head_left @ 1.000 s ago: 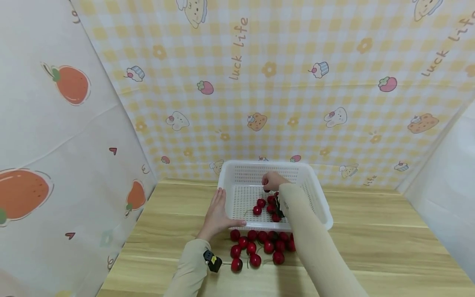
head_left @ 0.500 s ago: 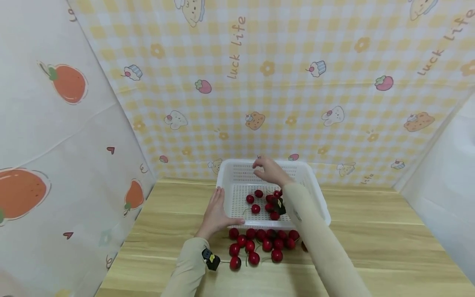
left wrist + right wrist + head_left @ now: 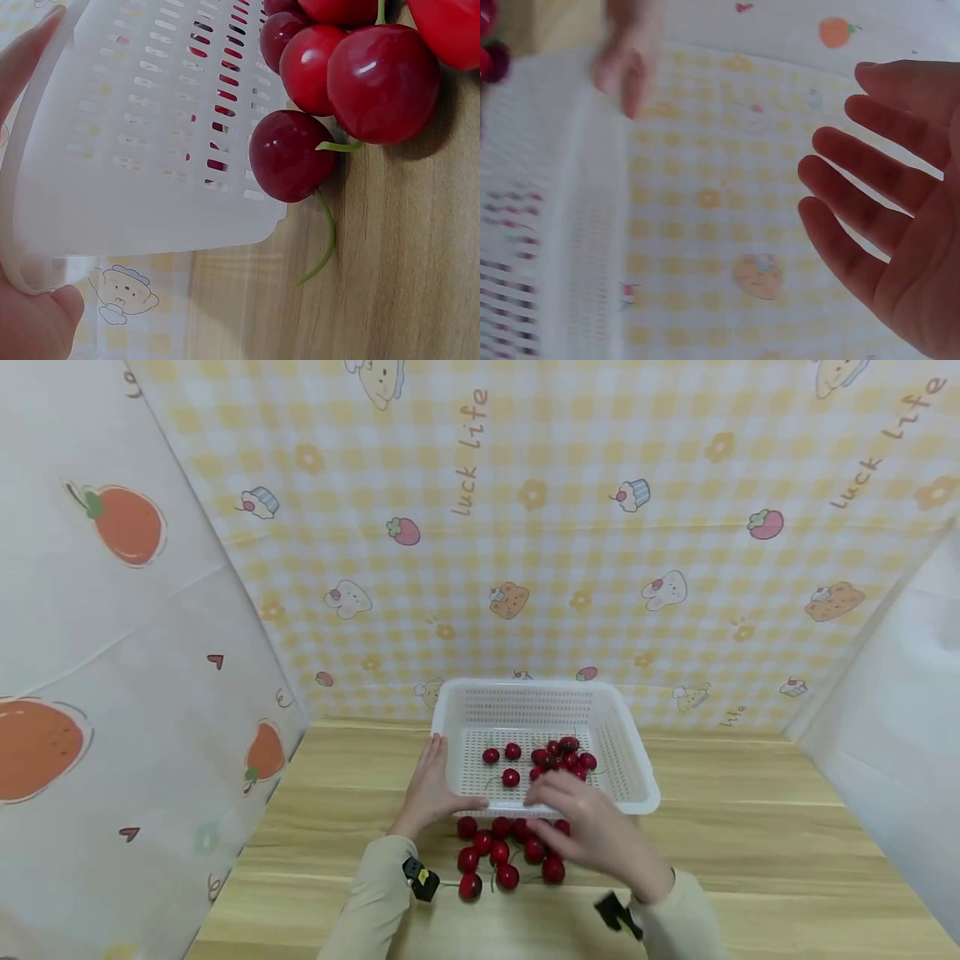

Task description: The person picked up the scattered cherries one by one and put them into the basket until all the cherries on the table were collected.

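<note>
A white plastic basket (image 3: 459, 718) with slotted walls holds several red cherries (image 3: 511, 777). My left hand (image 3: 430, 793) grips its front left corner, thumb along the front rim and fingers along the left side; the left wrist view shows the thumb and fingers at the rim. More cherries (image 3: 507, 877), some with green stems (image 3: 328, 240), lie on the table before the basket. Above these and the front rim hovers my right hand (image 3: 581, 822), hiding some of them. In the right wrist view that hand (image 3: 900, 187) has spread, slightly bent fingers and nothing in it.
The wooden table (image 3: 742, 827) extends to both sides of the basket. A yellow checked cloth (image 3: 555, 568) hangs behind it, near the basket's back rim. White printed cloth (image 3: 172, 710) stands at the left.
A cherry left my right hand inside the basket. That hand then lifted and came back toward me, over the front rim. My left hand kept its place on the corner.
</note>
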{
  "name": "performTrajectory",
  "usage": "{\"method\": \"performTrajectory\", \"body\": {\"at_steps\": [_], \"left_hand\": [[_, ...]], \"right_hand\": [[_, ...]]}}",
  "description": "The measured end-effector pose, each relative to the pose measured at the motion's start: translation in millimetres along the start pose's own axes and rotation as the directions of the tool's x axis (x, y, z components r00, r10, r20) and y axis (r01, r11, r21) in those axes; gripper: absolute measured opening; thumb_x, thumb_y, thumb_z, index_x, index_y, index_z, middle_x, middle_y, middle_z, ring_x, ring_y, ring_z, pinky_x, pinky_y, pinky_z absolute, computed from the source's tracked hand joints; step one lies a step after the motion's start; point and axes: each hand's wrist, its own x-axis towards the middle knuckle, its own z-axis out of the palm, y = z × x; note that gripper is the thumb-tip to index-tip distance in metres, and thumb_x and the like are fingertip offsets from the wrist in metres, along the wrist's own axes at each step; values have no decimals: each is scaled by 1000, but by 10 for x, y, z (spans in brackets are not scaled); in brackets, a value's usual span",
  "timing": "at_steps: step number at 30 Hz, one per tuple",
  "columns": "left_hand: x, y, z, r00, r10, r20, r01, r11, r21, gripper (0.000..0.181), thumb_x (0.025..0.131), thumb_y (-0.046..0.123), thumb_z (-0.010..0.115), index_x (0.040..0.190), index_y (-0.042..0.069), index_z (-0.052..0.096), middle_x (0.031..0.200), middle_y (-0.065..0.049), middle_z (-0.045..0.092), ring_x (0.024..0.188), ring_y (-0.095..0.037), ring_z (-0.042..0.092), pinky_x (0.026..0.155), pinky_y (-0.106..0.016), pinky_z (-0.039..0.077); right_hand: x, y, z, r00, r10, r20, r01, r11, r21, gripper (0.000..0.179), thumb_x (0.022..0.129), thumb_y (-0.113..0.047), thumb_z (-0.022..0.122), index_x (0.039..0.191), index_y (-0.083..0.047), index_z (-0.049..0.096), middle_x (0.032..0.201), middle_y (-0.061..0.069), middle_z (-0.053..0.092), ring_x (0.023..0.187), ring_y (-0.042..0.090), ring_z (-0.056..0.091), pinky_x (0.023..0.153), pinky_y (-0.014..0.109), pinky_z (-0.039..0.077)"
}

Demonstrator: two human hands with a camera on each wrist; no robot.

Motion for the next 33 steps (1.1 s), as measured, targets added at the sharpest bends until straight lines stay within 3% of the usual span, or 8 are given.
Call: {"method": "performTrajectory", "body": {"at_steps": [2,4,8,10,12,14,20,33], "left_hand": [[5,-2,-1,1000,-2,-1,2,1000,1,128,45,51,84,142,-3,20,148,-22,14,138,-31,10,111,-45,13],[9,-4,0,1000,-4,-1,4,1000,4,129,45,52,84,142,-3,20,149,-22,14,138,-30,10,111,-45,14],[12,-5,1,1000,-3,-6,3,1000,10,130,44,54,83,142,-3,20,149,-22,15,138,-30,11,111,-45,14],[9,-2,-1,1000,-4,-2,4,1000,4,130,44,54,83,142,-3,20,149,-22,14,138,-31,11,111,-46,15],[2,1,-3,1000,-6,3,6,1000,-1,131,43,55,83,142,-3,19,148,-22,14,138,-32,11,110,-47,15],[-2,3,-3,1000,-16,11,16,1000,-2,132,43,55,83,143,-2,18,149,-21,13,138,-30,10,111,-46,14],[8,-5,0,1000,-21,9,21,1000,1,131,44,55,83,143,-2,19,149,-20,12,138,-29,9,111,-45,14],[-2,11,-13,1000,-17,8,17,1000,-12,130,44,55,83,143,-1,19,149,-21,13,138,-31,10,110,-47,14]], "right_hand": [[-180,-53,97,995,76,66,-77,997,17,12,76,-16,70,86,-13,63,88,-7,60,80,6,55,69,16,50],[-346,-63,199,976,162,143,-168,985,31,14,75,-14,72,86,-15,63,87,-9,57,76,4,51,64,15,48],[-623,21,384,893,340,295,-363,931,26,15,75,-12,72,88,-14,64,86,-6,56,73,5,47,61,18,46],[-736,82,464,850,394,350,-422,907,4,16,75,-12,72,90,-11,65,86,-4,57,74,6,49,63,21,48],[-833,136,536,824,419,382,-441,897,-33,18,74,-12,72,90,-11,66,86,-4,57,76,8,52,66,24,50],[-913,178,601,820,417,393,-429,901,-62,21,71,-11,73,90,-11,66,87,-5,57,79,10,53,69,27,51],[-1041,255,752,857,369,361,-371,926,-67,25,64,-5,74,88,-10,67,85,-5,57,78,11,55,69,27,51],[-1139,333,903,846,362,391,-416,907,61,21,69,2,69,83,-14,66,82,-9,54,77,4,51,67,20,50]]}}
